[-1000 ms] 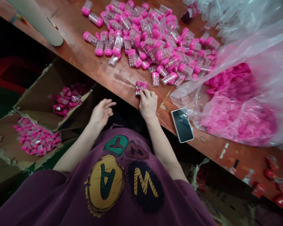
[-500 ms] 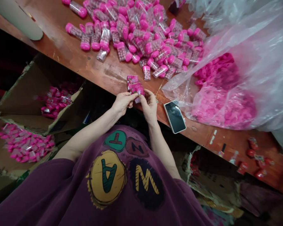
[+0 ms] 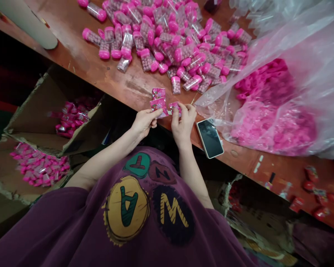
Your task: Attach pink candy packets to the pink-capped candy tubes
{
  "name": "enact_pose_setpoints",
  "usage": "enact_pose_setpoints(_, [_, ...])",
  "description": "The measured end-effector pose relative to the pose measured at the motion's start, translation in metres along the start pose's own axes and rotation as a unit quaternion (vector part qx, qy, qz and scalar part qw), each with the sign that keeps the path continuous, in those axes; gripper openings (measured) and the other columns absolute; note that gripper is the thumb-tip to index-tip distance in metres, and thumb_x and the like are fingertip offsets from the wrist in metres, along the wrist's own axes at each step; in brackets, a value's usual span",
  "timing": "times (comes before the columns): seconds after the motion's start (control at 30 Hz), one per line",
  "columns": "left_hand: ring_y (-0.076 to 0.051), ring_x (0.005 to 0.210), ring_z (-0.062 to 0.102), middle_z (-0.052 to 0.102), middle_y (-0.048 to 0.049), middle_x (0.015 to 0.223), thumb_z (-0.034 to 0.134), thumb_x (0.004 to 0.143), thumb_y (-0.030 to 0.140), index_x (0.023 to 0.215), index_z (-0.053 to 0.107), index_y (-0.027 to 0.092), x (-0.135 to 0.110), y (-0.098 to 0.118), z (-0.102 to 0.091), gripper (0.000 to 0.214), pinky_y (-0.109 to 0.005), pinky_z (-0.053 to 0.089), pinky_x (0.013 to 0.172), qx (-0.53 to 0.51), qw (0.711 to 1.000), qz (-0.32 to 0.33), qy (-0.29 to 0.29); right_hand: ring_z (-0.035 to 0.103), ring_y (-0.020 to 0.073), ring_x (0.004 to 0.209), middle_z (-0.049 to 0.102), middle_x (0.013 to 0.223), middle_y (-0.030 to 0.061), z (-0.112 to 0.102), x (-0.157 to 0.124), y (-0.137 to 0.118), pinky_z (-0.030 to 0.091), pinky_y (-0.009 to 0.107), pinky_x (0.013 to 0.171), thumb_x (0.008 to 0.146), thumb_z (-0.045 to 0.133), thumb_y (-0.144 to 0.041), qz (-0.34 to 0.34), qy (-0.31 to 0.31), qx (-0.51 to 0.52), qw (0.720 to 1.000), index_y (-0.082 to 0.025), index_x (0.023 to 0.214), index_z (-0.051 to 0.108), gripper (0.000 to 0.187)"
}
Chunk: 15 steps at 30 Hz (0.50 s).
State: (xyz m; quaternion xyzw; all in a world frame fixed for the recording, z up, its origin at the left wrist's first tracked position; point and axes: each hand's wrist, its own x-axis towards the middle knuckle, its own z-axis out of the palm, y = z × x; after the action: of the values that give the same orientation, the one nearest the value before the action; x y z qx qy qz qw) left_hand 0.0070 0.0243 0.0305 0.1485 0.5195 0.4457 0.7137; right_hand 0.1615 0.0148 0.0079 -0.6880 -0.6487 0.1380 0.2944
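Note:
Over the table's near edge, my left hand (image 3: 146, 120) pinches a small stack of pink printed labels (image 3: 157, 104) between thumb and fingers. My right hand (image 3: 183, 124), just to the right, holds a single pink label (image 3: 174, 106) by its edge, apart from the stack. Beyond both hands lies a heap of small clear bottles (image 3: 176, 84) with pink caps and round pale-pink balls inside. A phone (image 3: 210, 139) rests on the table right of my right hand.
A clear plastic bag (image 3: 275, 122) of pink caps sprawls on the right of the brown table (image 3: 111, 79). Red wrapped pieces (image 3: 311, 185) lie farther right. Cardboard boxes (image 3: 25, 115) with pink-capped bottles stand below on the left. A pale post (image 3: 30, 22) rises at upper left.
My right hand has drawn away to the right from my left, with one label now separate from the stack. The view has shifted slightly.

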Motion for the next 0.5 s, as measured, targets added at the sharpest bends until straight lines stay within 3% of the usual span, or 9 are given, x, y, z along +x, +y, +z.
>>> enact_pose_setpoints(0.07, [-0.001,0.038,0.039,0.061,0.0029,0.060,0.077,0.093,0.010,0.073,0.065,0.011,0.002,-0.003,0.006,0.023,-0.020,0.025,0.039,0.003,1.000,0.006,0.006,0.067,0.0231,0.107,0.070,0.118,0.0122,0.006,-0.002,-0.001,0.055,0.041,0.100,0.106,0.053,-0.039,0.017,-0.036,0.156,0.987,-0.019,0.132,0.065,0.035])
enact_pose_setpoints(0.13, [-0.001,0.037,0.039,0.061,0.0030,0.060,0.081,0.090,0.014,0.073,0.066,0.011,0.004,-0.007,0.011,0.023,-0.020,0.024,0.039,0.010,1.000,0.010,0.006,0.067,0.0188,0.090,0.070,0.102,0.0058,0.012,-0.003,0.001,0.057,0.036,0.089,0.103,0.056,-0.038,0.049,-0.079,0.276,0.957,-0.019,0.133,0.060,0.035])
enact_pose_setpoints(0.2, [-0.002,0.037,0.039,0.058,0.0037,0.055,0.085,0.089,0.020,0.069,0.064,0.012,0.003,-0.010,0.010,0.029,-0.020,0.024,0.039,0.028,1.000,0.007,0.001,0.063,0.0167,0.079,0.065,0.088,0.0005,0.015,-0.004,0.003,0.056,0.033,0.082,0.102,0.055,-0.035,0.069,-0.087,0.306,0.945,-0.020,0.133,0.057,0.035])
enact_pose_setpoints(0.27, [-0.003,0.035,0.038,0.050,0.0049,0.048,0.084,0.090,0.024,0.064,0.061,0.014,0.001,-0.010,0.002,0.037,-0.020,0.024,0.039,0.052,0.999,0.007,0.008,0.059,0.0169,0.074,0.063,0.083,-0.0009,0.014,-0.008,0.005,0.054,0.033,0.080,0.102,0.053,-0.030,0.064,-0.091,0.245,0.963,-0.019,0.134,0.057,0.034])
enact_pose_setpoints(0.37, [-0.005,0.033,0.035,0.044,0.0051,0.040,0.078,0.095,0.024,0.060,0.060,0.015,-0.004,-0.004,-0.017,0.040,-0.021,0.023,0.038,0.074,0.995,0.027,0.062,0.065,0.0223,0.089,0.072,0.100,0.0087,0.003,-0.015,0.002,0.053,0.038,0.090,0.101,0.048,-0.019,0.021,-0.136,0.064,0.988,-0.017,0.132,0.063,0.035])
enact_pose_setpoints(0.5, [-0.005,0.035,0.035,0.045,0.0055,0.043,0.078,0.094,0.022,0.062,0.062,0.015,-0.011,0.006,-0.034,0.037,-0.021,0.025,0.039,0.049,0.992,0.053,0.104,0.066,0.0320,0.108,0.072,0.119,0.0193,-0.011,-0.021,-0.005,0.051,0.045,0.094,0.104,0.043,-0.017,-0.007,-0.178,-0.144,0.973,-0.016,0.131,0.070,0.038])
